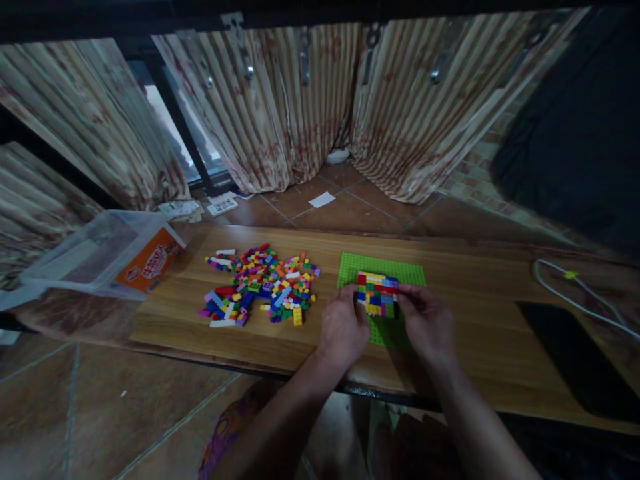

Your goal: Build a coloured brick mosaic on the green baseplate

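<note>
A block of many-coloured toy bricks (pixel 378 295) is between my two hands, over the green studded baseplate (pixel 350 267). My left hand (pixel 345 327) grips its left side, fingers closed along the edge. At its right side, my right hand (pixel 427 320) pinches the block with thumb and fingers. Red, yellow, blue, white and green bricks make up its upper face. Whether its underside touches the baseplate I cannot tell. To the left of my hands lies a spread heap of loose toy bricks (pixel 270 283) on the wooden table (pixel 190 333).
A clear plastic bin (pixel 100 253) with an orange label stands at the table's left end. A flat black slab (pixel 575 353) and a white cable (pixel 580 273) lie at the right. Striped curtains (pixel 280 113) hang behind, with papers (pixel 223 204) on the tiled floor.
</note>
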The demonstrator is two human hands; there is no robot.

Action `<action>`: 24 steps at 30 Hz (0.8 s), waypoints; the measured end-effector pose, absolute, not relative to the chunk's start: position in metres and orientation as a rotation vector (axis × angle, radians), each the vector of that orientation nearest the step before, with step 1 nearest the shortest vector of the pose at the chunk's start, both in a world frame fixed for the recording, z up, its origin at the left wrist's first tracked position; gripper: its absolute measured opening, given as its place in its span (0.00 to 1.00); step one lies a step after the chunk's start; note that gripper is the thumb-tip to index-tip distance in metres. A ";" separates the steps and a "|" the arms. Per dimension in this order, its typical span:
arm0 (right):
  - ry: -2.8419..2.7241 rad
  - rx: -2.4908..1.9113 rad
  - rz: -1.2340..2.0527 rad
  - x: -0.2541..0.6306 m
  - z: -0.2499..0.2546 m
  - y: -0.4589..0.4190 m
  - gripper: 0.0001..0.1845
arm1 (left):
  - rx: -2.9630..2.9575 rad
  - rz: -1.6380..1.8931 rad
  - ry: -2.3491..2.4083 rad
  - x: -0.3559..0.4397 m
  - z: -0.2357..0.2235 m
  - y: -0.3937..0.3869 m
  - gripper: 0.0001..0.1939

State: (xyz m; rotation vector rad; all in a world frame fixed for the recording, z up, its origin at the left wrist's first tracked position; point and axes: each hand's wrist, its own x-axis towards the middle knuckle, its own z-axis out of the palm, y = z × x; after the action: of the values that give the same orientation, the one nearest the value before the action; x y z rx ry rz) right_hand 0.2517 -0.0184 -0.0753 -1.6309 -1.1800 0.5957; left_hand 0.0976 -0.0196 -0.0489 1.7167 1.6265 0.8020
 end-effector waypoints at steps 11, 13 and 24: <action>-1.255 -1.693 0.534 0.237 -0.072 -0.019 0.15 | 1.600 0.877 1.665 0.083 -0.044 -0.023 0.16; -1.301 -1.686 0.423 0.227 -0.067 -0.022 0.14 | 1.508 0.981 1.663 0.077 -0.040 -0.021 0.15; -1.872 -1.399 0.365 0.148 -0.062 -0.046 0.10 | 1.028 1.725 1.611 0.001 -0.033 0.014 0.12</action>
State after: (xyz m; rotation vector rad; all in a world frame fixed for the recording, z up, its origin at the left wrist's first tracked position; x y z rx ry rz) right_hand 0.1485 -0.0455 -0.0616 -1.3987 -1.8716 0.3650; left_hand 0.0009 0.0140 -0.0328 1.0281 1.6111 1.7248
